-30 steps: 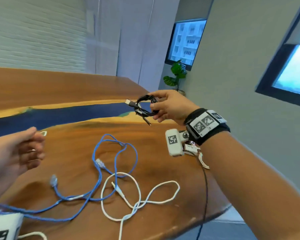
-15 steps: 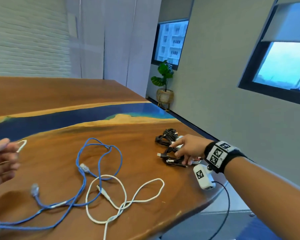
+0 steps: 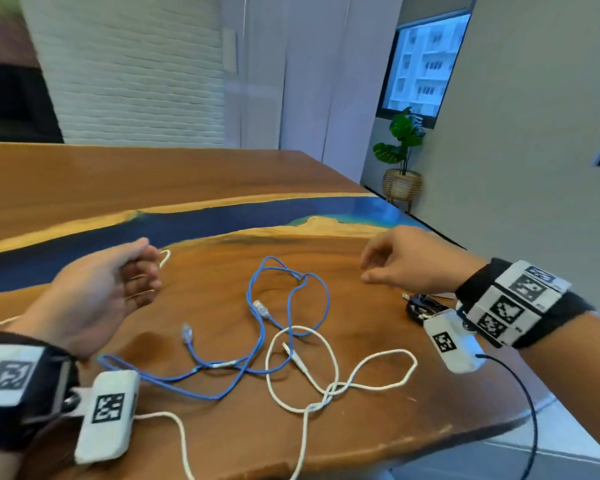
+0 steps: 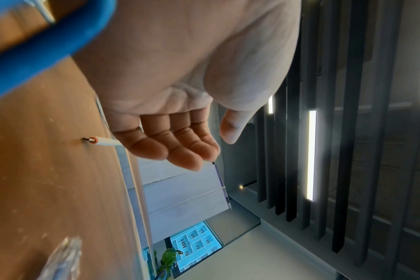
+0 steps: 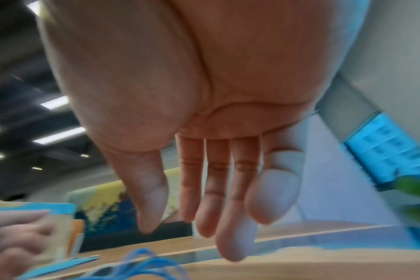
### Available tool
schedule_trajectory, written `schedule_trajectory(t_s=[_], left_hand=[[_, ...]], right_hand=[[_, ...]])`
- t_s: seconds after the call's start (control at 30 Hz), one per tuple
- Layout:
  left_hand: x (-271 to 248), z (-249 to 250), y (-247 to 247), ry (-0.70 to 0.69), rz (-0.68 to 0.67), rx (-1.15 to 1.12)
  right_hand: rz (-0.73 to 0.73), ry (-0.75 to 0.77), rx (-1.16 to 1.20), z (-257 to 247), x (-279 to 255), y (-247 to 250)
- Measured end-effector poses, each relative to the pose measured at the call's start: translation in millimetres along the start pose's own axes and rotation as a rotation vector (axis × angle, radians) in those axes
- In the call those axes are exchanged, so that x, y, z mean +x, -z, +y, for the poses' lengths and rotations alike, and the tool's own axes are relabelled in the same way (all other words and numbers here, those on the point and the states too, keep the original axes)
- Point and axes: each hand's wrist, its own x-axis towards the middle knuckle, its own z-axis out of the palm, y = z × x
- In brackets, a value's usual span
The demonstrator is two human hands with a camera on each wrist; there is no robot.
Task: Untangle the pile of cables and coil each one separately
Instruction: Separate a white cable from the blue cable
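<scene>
Cables: blue cable and white cable lie loose on the wooden table, crossing each other in the middle; both are not coiled yet.
Finished coil: black cable sits bundled at the right edge of the table, partly hidden behind my right wrist.
Left hand: my left hand hovers above the table on the left, palm turned up, fingers loosely curled; in the wrist view it holds nothing.
Right hand: my right hand hangs over the table to the right of the blue loops, fingers relaxed and nearly straight, empty.
Step in hand: I judge that I choose the next cable and free it from the other.
How to do it well: I look for a clear end first, for example the transparent plug of the blue cable, and I follow the cable from there.
Crossing: where the white loop overlaps the blue one, I should lift one cable out, not pull hard, because pulling can tighten a knot.
Coiling: one hand holds the end, the other lays even loops.
Risk: dragging may push the black bundle off the edge.
</scene>
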Motion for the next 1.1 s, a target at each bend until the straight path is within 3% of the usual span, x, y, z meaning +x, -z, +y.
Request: schedule_trajectory(t_s=[0.03, 0.17, 0.3, 0.5, 0.6, 0.8, 0.97, 1.03, 1.1], left_hand=[[-4, 3, -3, -0.03, -0.051, 0.028], [-15, 9, -1, -0.029, -0.011, 0.049], [-21, 11, -9, -0.031, -0.039, 0.083], [-28, 19, -12, -0.063, -0.021, 0.114], [-27, 22, -11, -0.106, -0.001, 0.154], [-25, 20, -8, -0.118, 0.021, 0.218], [-32, 24, -12, -0.13, -0.017, 0.194], [-35, 26, -15, -0.137, -0.083, 0.147], [-38, 28, -18, -0.129, -0.16, 0.065]], right_hand=[[-0.039, 0.081, -0.019, -20, -3, -2], [-0.379, 0.303, -0.21, -77, -15, -25], [-0.48, 0.366, -0.274, -89, -9, -57], [-0.26, 0.349, -0.117, -110, 30, -77], [-0.077, 0.306, 0.112, -123, 59, -76], [0.215, 0.259, 0.47, -147, 96, -23], [0.418, 0.261, 0.757, -163, 87, 25], [0.382, 0.345, 0.91, -174, 75, 30], [0.231, 0.438, 1.051, -185, 65, 19]])
